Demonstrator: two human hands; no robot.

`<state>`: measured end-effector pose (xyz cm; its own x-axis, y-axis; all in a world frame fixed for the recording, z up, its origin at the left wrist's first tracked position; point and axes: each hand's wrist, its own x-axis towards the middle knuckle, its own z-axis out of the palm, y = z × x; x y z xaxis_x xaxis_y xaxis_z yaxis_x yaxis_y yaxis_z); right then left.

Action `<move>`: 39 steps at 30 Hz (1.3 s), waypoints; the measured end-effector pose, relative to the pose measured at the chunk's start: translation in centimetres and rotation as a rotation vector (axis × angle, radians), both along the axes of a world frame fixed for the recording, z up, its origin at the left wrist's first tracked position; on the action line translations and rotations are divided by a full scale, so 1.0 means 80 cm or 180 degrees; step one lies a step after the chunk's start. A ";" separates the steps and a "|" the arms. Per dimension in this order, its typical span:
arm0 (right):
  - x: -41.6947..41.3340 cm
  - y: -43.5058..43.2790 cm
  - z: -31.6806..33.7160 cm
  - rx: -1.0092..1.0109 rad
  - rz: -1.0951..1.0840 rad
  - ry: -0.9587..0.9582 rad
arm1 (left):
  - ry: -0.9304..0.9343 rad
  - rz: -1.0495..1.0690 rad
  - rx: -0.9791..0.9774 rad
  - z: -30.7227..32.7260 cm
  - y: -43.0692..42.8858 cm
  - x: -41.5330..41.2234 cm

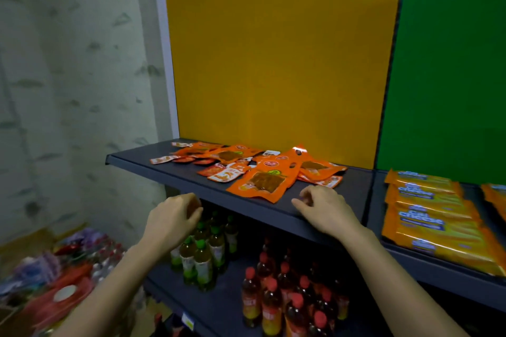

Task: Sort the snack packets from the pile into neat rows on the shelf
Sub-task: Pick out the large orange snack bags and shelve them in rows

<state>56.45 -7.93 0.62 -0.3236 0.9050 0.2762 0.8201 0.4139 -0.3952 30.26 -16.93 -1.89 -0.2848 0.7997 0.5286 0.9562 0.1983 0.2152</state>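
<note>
snack packets [262, 180]: loose orange pile, centre of frame, on dark shelf [175, 172] | left hand [175, 216]: left of centre, just below shelf front edge, fingers loosely curled, empty | right hand [325, 210]: over shelf front edge, near pile, fingers loosely curled, empty

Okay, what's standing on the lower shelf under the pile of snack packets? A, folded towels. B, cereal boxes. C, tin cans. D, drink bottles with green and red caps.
D: green-capped bottles and red-capped bottles stand on the lower shelf, beneath the snack packets.
</note>
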 end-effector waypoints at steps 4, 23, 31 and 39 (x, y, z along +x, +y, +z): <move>-0.044 0.017 -0.014 -0.0264 -0.0347 -0.0193 | -0.0078 -0.0113 -0.0048 -0.012 0.013 -0.045; -0.139 0.122 -0.014 -0.0549 -0.1130 -0.0212 | -0.0313 -0.0890 0.0202 0.010 0.204 -0.155; -0.133 0.135 -0.001 -0.0691 -0.0838 0.0486 | -0.0468 -0.0957 0.0153 0.024 0.305 -0.179; -0.122 0.139 0.001 -0.0857 -0.0756 0.1733 | -0.0430 -0.0730 -0.0706 0.039 0.402 -0.192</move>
<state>46.72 3.19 0.73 0.0161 0.9951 0.0978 0.5302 0.0744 -0.8446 14.88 15.24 1.21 -0.1399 0.9422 0.3043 0.9471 0.0376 0.3187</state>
